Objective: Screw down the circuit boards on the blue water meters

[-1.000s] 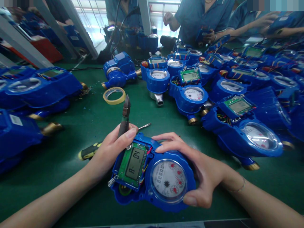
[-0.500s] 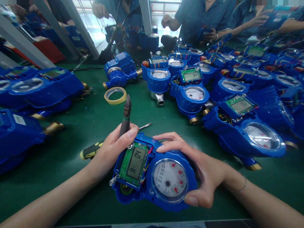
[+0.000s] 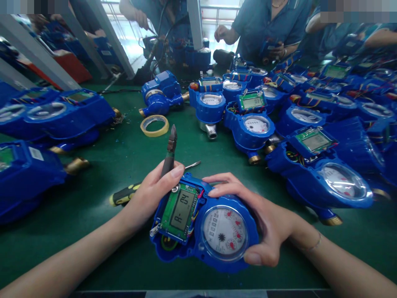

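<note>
A blue water meter with a round white dial and a green circuit board with a display is tilted between my hands, near the table's front edge. My right hand grips the dial end, thumb at the lower rim and fingers over the top. Dark pliers stand jaws up in my left hand, whose thumb lies across them beside the meter's upper left corner. Beneath that hand a screwdriver with a yellow and black handle lies on the table, its middle hidden.
Yellow tape roll lies on the green table. Many blue meters crowd the right side; others stand at the left. One meter lies behind the tape. Across the table are people in blue shirts.
The view has shifted slightly, so most things appear a little further right. Both hands keep their hold on the meter and pliers. Across the table, a person's arm at the right has moved back.
</note>
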A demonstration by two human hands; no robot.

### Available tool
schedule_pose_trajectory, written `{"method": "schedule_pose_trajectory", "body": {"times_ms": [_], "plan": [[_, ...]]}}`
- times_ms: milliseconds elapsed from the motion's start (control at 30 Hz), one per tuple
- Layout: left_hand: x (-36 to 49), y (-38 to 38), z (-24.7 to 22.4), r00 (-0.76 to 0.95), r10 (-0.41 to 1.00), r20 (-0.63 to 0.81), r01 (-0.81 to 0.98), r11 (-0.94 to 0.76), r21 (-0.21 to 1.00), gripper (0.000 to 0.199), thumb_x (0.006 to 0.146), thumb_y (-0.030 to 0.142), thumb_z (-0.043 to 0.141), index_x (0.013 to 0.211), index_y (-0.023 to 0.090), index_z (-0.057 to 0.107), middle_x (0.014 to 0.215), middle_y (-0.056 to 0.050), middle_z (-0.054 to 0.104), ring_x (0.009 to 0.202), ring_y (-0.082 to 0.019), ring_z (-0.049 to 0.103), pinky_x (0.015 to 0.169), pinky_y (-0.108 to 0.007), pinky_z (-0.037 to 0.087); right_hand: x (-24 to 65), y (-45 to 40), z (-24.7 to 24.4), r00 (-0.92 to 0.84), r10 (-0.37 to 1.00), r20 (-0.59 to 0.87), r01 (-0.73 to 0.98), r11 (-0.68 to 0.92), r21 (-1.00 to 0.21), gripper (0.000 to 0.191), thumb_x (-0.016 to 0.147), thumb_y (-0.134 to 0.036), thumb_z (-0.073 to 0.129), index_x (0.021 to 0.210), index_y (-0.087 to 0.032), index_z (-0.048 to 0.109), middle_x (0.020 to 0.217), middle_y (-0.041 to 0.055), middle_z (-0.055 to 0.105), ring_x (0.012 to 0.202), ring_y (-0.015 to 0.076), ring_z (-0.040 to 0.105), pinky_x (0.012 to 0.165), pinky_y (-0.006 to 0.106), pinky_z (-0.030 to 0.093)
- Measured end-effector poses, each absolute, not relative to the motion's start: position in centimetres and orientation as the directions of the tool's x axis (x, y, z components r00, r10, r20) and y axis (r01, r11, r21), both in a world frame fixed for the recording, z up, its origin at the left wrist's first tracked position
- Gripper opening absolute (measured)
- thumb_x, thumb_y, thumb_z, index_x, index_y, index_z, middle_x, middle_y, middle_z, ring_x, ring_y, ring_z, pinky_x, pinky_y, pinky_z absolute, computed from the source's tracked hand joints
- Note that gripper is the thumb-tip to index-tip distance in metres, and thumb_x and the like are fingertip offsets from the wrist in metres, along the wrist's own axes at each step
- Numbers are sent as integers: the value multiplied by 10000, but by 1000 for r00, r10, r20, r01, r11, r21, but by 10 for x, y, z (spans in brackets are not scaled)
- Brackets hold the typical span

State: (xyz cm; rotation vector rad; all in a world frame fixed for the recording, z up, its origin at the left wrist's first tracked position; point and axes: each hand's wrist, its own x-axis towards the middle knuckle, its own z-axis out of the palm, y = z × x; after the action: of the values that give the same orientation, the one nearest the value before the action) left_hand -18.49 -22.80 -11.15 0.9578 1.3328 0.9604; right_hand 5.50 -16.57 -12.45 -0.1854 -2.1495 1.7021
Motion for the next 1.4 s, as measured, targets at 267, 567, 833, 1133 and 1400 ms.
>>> {"method": "schedule_pose_trajectory", "body": {"times_ms": [267,567,833,1133,1400], "plan": [[-182,-228,-111,-40,928,-371,-154,361,920,348,823,544,556,859,201,507,671,41,479,586,-100,458,517,-200,406,55,-157,-135,-894,374,245,-209,135,-969,802,647,-438,761,1339,-199,435,1405,143,340,1314,368,325,1076,506,277],[-192,-219,-117,59,952,-300,-317,303,899,349,870,527,496,771,194,527,446,85,346,354,-47,265,325,-139,237,59,-159,-140,-874,476,99,-183,-133,-974,849,698,-484,728,1380,-192,314,1279,154,494,1207,339,476,1006,505,367],[-202,-218,-110,102,966,-239,-380,260,888,384,865,548,484,800,171,528,695,20,508,411,-27,325,348,-146,226,69,-163,-124,-849,528,33,-28,18,-999,797,773,-509,698,1418,-217,332,1427,138,413,1300,336,411,1054,484,357],[-242,-266,-91,-36,983,-178,312,180,933,384,856,577,482,933,210,563,727,35,492,586,-98,443,495,-188,326,65,-191,-83,-777,629,21,351,460,-816,724,835,-410,666,1438,-233,309,1454,106,368,1297,293,407,1113,467,303],[-257,-315,-56,106,986,-127,924,-51,380,567,833,661,431,1331,395,477,1069,-31,605,840,-239,594,716,-289,374,27,-200,-61,-773,634,-23,587,700,-406,954,735,-441,746,1461,-73,249,1400,237,413,1261,360,435,1057,512,377]]}}
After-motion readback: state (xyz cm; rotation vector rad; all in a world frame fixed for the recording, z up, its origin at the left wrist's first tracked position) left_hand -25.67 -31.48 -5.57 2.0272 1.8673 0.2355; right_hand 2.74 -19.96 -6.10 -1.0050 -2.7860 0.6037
